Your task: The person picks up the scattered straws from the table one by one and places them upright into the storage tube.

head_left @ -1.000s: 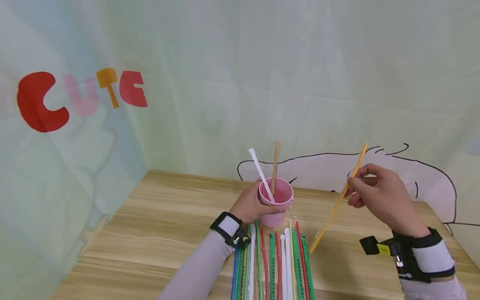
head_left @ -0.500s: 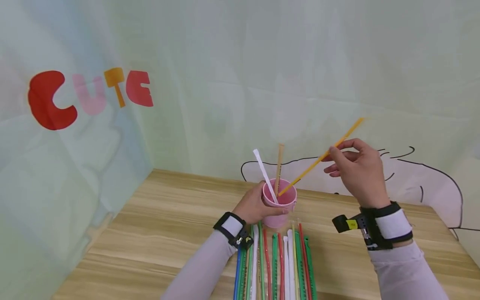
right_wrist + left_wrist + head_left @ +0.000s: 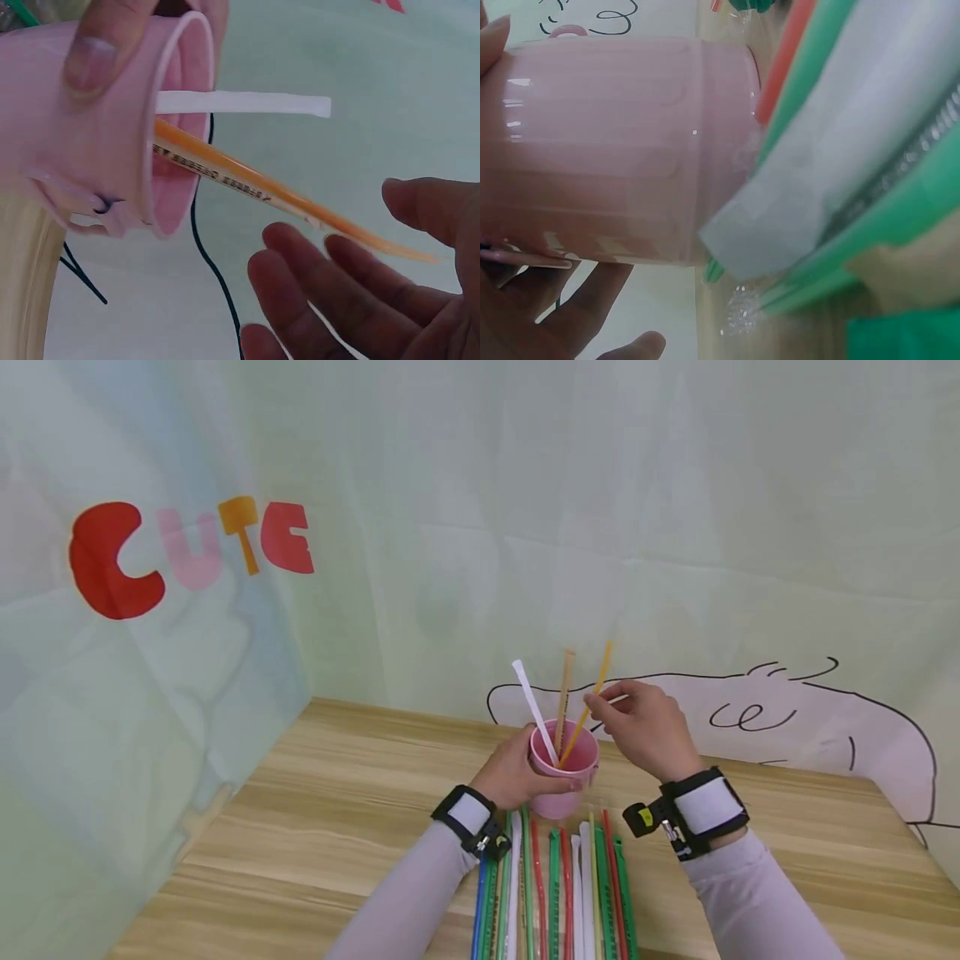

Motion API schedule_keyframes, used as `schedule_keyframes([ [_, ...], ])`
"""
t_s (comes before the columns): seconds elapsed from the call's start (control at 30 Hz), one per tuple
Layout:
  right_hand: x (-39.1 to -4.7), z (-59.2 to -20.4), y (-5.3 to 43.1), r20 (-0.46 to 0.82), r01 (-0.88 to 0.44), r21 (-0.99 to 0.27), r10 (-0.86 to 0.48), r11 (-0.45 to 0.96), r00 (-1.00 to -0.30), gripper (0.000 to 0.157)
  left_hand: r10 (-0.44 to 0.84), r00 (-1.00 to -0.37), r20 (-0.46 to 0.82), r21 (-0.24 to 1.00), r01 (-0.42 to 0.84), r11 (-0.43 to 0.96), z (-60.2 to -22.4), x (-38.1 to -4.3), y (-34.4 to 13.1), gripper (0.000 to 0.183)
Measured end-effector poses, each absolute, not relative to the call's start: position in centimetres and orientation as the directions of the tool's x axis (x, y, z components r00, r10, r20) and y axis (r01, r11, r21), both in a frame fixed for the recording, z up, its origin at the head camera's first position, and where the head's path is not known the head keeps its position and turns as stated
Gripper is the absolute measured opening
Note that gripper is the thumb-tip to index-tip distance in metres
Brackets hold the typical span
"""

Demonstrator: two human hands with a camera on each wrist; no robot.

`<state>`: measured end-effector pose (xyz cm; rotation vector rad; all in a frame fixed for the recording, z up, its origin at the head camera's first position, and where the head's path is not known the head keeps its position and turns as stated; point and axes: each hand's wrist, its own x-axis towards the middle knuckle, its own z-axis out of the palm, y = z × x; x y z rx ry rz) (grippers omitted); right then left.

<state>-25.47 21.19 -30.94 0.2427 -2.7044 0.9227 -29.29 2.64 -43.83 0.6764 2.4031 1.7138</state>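
A pink cup (image 3: 553, 803) is gripped around its side by my left hand (image 3: 513, 775), thumb across the front just below the rim. Inside it lean a white wrapped straw (image 3: 528, 695), a tan paper-wrapped straw (image 3: 566, 681) with dark print, and an orange straw (image 3: 604, 665) with its lower end in the cup. My right hand (image 3: 647, 727) is beside the orange straw's upper part. In the right wrist view its thumb (image 3: 420, 206) stands apart from the fingers, and the orange straw (image 3: 255, 178) runs between them without being pinched.
Several wrapped straws (image 3: 555, 893) in green, red, white, yellow and blue lie side by side on the wooden table (image 3: 315, 827), in front of the cup. A pale printed cloth (image 3: 450, 568) hangs behind and at the left.
My right hand has brought the orange straw leftward from the right side, lowered its end into the cup, and parted its fingers. The left hand still holds the cup.
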Motion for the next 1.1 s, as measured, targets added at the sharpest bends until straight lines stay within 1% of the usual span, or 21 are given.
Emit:
schedule_keyframes([
  [0.1,-25.5,-31.2,21.3,0.278,-0.219,-0.526,-0.078,0.821,-0.958,0.045,0.419,-0.893,0.166,0.920,0.293,0.259,-43.8,-29.3,2.7,0.083],
  [0.2,-25.5,-31.4,21.6,0.276,-0.215,-0.518,-0.076,0.828,-0.958,0.046,0.419,-0.892,0.167,0.920,0.294,0.259,-43.7,-29.3,2.6,0.083],
  [0.47,-25.1,-31.1,22.1,0.286,-0.240,-0.550,-0.089,0.800,-0.954,0.048,0.419,-0.892,0.171,0.920,0.296,0.255,-43.7,-29.4,2.6,0.082],
  [0.63,-24.3,-31.7,22.4,0.311,-0.232,-0.608,-0.041,0.759,-0.950,0.047,0.414,-0.893,0.175,0.913,0.304,0.271,-43.6,-29.3,2.6,0.082],
  [0.7,-24.0,-32.3,22.4,0.301,-0.209,-0.640,-0.008,0.739,-0.954,0.053,0.415,-0.893,0.175,0.911,0.306,0.275,-43.6,-29.3,2.6,0.082],
  [0.83,-23.7,-33.9,22.4,0.226,-0.151,-0.710,0.018,0.688,-0.974,0.071,0.412,-0.897,0.163,0.911,0.296,0.286,-43.7,-29.2,2.6,0.083],
  [1.0,-23.7,-36.4,21.8,0.140,-0.147,-0.786,-0.060,0.601,-0.988,0.098,0.407,-0.901,0.150,0.905,0.291,0.311,-43.7,-29.1,2.4,0.085],
  [1.1,-23.8,-37.7,21.2,0.113,-0.161,-0.817,-0.120,0.554,-0.986,0.108,0.410,-0.900,0.150,0.896,0.299,0.329,-43.7,-29.0,2.2,0.083],
])
